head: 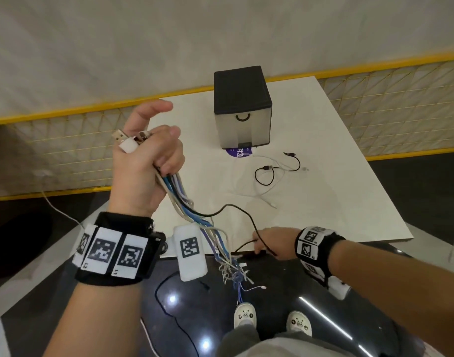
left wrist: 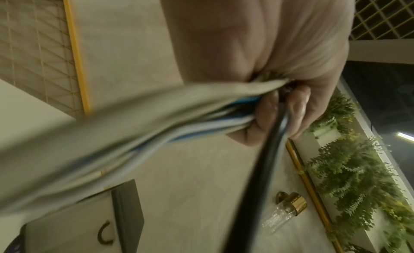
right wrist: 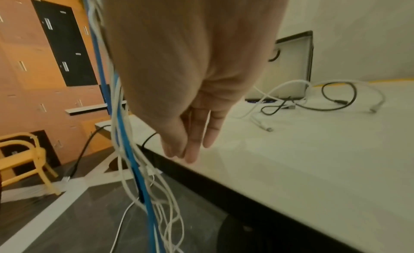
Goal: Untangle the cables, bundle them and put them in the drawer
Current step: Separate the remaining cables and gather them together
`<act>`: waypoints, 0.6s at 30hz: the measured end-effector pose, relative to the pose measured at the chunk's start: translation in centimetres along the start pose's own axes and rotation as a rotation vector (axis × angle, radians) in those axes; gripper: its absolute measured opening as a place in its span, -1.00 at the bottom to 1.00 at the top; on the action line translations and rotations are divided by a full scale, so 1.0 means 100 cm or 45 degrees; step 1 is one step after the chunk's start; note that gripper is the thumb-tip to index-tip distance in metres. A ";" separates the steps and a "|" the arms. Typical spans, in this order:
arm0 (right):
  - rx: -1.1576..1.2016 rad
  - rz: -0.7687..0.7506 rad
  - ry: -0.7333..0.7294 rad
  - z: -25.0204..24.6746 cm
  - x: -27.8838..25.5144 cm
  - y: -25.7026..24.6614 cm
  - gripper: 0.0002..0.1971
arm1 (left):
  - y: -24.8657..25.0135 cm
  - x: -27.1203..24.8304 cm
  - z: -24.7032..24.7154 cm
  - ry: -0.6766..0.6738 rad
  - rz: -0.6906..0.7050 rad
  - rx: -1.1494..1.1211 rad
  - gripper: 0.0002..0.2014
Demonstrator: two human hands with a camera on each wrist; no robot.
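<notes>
My left hand point(head: 166, 153) is raised and grips a bundle of white, blue and grey cables point(head: 192, 215), with USB plugs point(head: 128, 141) sticking out above the fist. The loose ends hang past the table's near edge point(head: 233, 271). In the left wrist view the fingers point(left wrist: 268, 115) curl round the bundle point(left wrist: 156, 118). A black cable point(head: 236, 208) runs from the bundle down to my right hand point(head: 262, 247) at the table edge. That hand's fingers point(right wrist: 192, 141) are straight and point down; whether they touch the cable I cannot tell. The drawer box point(head: 242, 106) stands shut at the back.
On the white table point(head: 336, 207) lie a loose black cable point(head: 266, 175) and a white cable point(head: 259, 194) in front of the box. A purple sticker point(head: 238, 152) shows under it. A yellow mesh fence runs behind. A wooden chair point(right wrist: 24, 156) stands on the dark floor.
</notes>
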State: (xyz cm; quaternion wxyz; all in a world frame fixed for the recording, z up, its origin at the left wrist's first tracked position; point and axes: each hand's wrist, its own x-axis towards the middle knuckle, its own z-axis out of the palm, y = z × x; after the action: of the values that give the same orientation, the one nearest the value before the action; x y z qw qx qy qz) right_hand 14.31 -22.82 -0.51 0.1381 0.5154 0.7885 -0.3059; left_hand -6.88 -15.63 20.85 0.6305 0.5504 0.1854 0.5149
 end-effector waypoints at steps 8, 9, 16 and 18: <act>0.579 -0.161 0.610 -0.065 -0.038 -0.010 -0.71 | -0.017 -0.010 0.000 0.082 -0.083 0.106 -0.68; 0.672 -0.209 0.625 -0.069 -0.041 -0.012 -0.68 | -0.020 -0.010 0.002 0.082 -0.096 0.112 -0.67; 0.819 -0.308 0.981 -0.081 -0.037 -0.019 -0.27 | -0.024 -0.014 0.012 0.043 -0.120 0.160 -0.68; 1.003 -0.299 1.021 -0.079 -0.034 -0.021 -0.34 | -0.024 -0.014 0.012 0.038 -0.120 0.161 -0.67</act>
State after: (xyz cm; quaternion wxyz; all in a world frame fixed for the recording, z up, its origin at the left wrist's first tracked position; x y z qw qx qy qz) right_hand 14.65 -20.98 8.15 -0.4092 0.5125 0.6579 -0.3704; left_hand -5.41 -17.15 18.65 0.6152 0.5721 0.2528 0.4800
